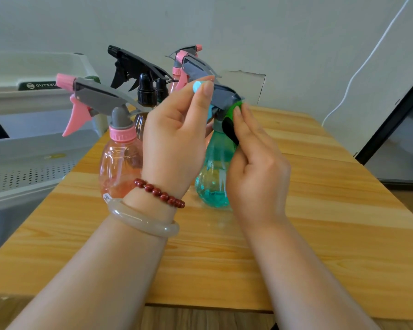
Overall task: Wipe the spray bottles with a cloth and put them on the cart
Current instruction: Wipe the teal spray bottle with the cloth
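Bottle: teal bottle (212, 172) upright on the surface (320, 210), cart (34, 148) at its 9 o'clock.
Left grip (174, 129): pinches the nozzle.
Right grip (255, 158): flat fingers press the cloth (231, 122) on the neck, 3 o'clock side.
Tip: pin the nozzle firmly, then rub round the neck and down.

In front of me the teal spray bottle (212, 177) stands upright on the wooden table (320, 210), a green cloth (229, 113) against its neck and a pink spray bottle (119, 167) just to its left.

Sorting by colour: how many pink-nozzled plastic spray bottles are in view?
3. Clear pink front-left bottle; nearer rear bottle and farther rear bottle beyond the left hand. Others may be hidden.
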A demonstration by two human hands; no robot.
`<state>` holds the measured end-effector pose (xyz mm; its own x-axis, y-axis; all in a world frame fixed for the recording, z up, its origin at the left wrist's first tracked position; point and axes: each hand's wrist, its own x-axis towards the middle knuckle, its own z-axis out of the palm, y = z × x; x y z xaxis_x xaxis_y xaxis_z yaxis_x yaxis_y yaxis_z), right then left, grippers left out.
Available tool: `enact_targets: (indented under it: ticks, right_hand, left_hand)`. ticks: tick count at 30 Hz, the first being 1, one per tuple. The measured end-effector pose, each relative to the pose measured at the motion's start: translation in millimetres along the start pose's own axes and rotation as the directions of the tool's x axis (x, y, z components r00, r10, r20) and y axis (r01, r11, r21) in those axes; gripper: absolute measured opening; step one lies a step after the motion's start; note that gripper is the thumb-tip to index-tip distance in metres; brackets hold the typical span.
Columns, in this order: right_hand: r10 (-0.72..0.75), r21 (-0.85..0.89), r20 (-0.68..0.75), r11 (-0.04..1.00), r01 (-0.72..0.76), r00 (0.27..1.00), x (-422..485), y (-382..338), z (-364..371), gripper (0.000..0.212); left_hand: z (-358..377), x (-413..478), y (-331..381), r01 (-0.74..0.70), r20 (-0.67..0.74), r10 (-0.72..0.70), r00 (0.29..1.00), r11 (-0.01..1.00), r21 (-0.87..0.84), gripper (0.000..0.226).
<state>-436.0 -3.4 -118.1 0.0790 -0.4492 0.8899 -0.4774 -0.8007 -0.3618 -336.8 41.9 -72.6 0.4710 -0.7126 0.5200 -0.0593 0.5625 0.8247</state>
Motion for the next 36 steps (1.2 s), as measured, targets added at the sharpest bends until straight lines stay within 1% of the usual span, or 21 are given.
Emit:
enact_targets:
  ticks: [2, 7, 11, 13, 15, 16, 18, 20, 21, 22, 24, 25, 27, 28, 29, 31, 32, 34, 36]
  right_hand:
    - [-0.008, -0.02, -0.023, 1.0, 0.007, 1.0, 3.8, -3.1, -3.7, 0.05]
    - [0.027, 0.001, 0.046, 1.0, -0.027, 0.999, 2.8, 0.7, 0.0, 0.053]
    - [0.025, 0.011, 0.075, 1.0, -0.026, 0.997, -6.2, 4.3, 0.8, 0.051]
    - [0.063, 0.005, 0.109, 0.998, -0.064, 0.992, -8.9, 7.6, -1.1, 0.051]
    - [0.129, 0.003, 0.145, 0.991, -0.131, 0.981, -11.6, 11.3, -3.7, 0.05]
    - [0.157, 0.006, 0.133, 0.987, -0.159, 0.978, -11.6, 12.5, -5.7, 0.048]
    - [0.167, 0.009, 0.026, 0.986, -0.168, 0.986, -8.3, 12.7, -10.6, 0.044]
    - [0.105, -0.007, -0.102, 0.994, -0.106, 0.989, -1.6, 11.7, -15.7, 0.04]
    - [0.061, -0.012, -0.124, 0.998, -0.063, 0.99, 0.7, 11.2, -17.2, 0.039]
    - [0.025, -0.008, -0.107, 1.0, -0.026, 0.994, 1.3, 10.5, -17.4, 0.039]
    - [-0.008, 0.011, 0.0, 1.0, 0.008, 1.0, -2.2, 8.2, -13.7, 0.042]
    - [-0.011, 0.014, 0.054, 1.0, 0.011, 0.998, -5.4, 7.6, -10.7, 0.044]
    - [-0.006, -0.003, 0.106, 1.0, 0.006, 0.994, -11.2, 8.9, -5.7, 0.047]
    - [0.002, -0.014, 0.115, 1.0, 0.0, 0.993, -12.7, 10.3, -4.3, 0.048]
    - [0.013, -0.024, 0.124, 1.0, -0.01, 0.992, -13.5, 11.9, -3.5, 0.049]
    - [0.042, -0.035, 0.152, 0.999, -0.037, 0.987, -14.0, 15.2, -3.1, 0.049]
    - [0.054, -0.037, 0.164, 0.998, -0.049, 0.985, -14.6, 16.7, -3.1, 0.048]
    - [0.072, -0.034, 0.16, 0.997, -0.068, 0.985, -15.7, 18.3, -3.9, 0.047]
    - [0.096, -0.007, 0.075, 0.995, -0.095, 0.993, -14.1, 18.7, -5.8, 0.044]
  left_hand:
    - [2.1, -1.9, -0.2, 0.008, 0.01, -0.008, 1.0, 1.0, -0.003, 0.022]
    - [0.7, -0.9, -3.2, -0.014, -0.004, 0.014, 1.0, 0.998, 0.06, 0.027]
    - [0.5, 0.1, -1.5, 0.021, -0.014, -0.022, 1.0, 1.0, -0.01, 0.026]
    - [0.2, 0.9, -0.8, 0.044, -0.016, -0.045, 0.999, 0.999, -0.03, 0.026]
    - [-0.9, 1.8, -0.5, 0.059, -0.017, -0.06, 0.998, 0.997, -0.048, 0.026]
    - [-1.1, 1.8, -0.6, 0.063, -0.012, -0.063, 0.998, 0.997, -0.055, 0.026]
    - [0.4, -0.1, 0.3, 0.053, 0.014, -0.052, 0.999, 0.997, -0.057, 0.022]
    - [2.9, -2.4, -0.1, 0.017, 0.045, -0.016, 0.999, 1.0, -0.026, 0.021]
    - [3.3, -2.9, -0.9, 0.006, 0.056, -0.005, 0.998, 1.0, -0.007, 0.021]
    - [3.3, -3.2, -2.6, 0.007, 0.058, -0.007, 0.998, 1.0, 0.0, 0.023]
    - [0.7, -2.3, -8.7, 0.047, 0.056, -0.046, 0.997, 0.999, -0.017, 0.029]
    - [-0.2, -2.0, -11.0, 0.08, 0.056, -0.079, 0.995, 0.997, -0.01, 0.037]
    - [-2.4, -1.9, -17.4, 0.136, 0.05, -0.138, 0.989, 0.989, 0.051, 0.059]
    - [-3.9, -1.7, -21.8, 0.14, 0.052, -0.144, 0.988, 0.988, 0.07, 0.06]
    - [-4.9, -1.4, -25.1, 0.132, 0.062, -0.137, 0.989, 0.988, 0.077, 0.051]
    - [-6.8, -0.9, -29.0, 0.108, 0.073, -0.113, 0.991, 0.992, 0.062, 0.026]
    - [-7.0, -0.9, -30.3, 0.111, 0.062, -0.113, 0.992, 0.993, 0.041, 0.018]
    - [-6.5, -1.7, -34.2, 0.171, 0.032, -0.172, 0.985, 0.985, 0.013, 0.013]
    - [-5.2, -3.4, -35.6, 0.254, 0.026, -0.255, 0.967, 0.967, 0.031, 0.018]
